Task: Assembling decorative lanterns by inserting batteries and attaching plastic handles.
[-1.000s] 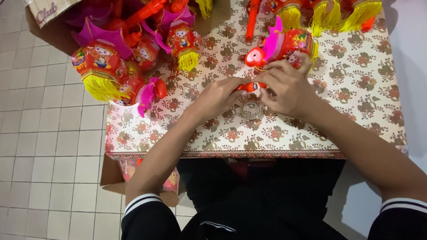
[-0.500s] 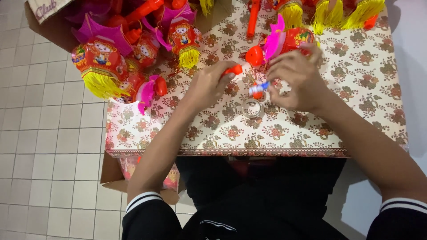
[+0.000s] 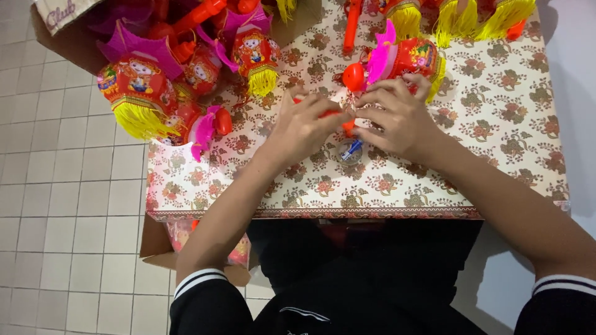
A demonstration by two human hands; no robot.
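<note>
My left hand (image 3: 304,127) is closed around a small red plastic piece (image 3: 329,114) above the patterned table (image 3: 496,124). My right hand (image 3: 397,118) pinches a thin part right beside it, fingers touching the left hand's. Just beyond my right hand lies a red toy lantern with a pink fin and yellow fringe (image 3: 403,59), and a red ball-shaped knob (image 3: 353,76) sits next to it. A small clear round piece with a blue bit (image 3: 350,151) rests on the table under my hands.
Several red and pink lanterns with yellow tassels (image 3: 139,87) are heaped at the table's left corner. More tasselled lanterns (image 3: 459,15) and a red stick (image 3: 352,25) line the far edge. A cardboard box (image 3: 155,248) stands on the tiled floor below the table.
Both hands have shifted slightly away from me toward the lantern and come together. The left hand, apart half a second ago, now meets the right over the small red piece.
</note>
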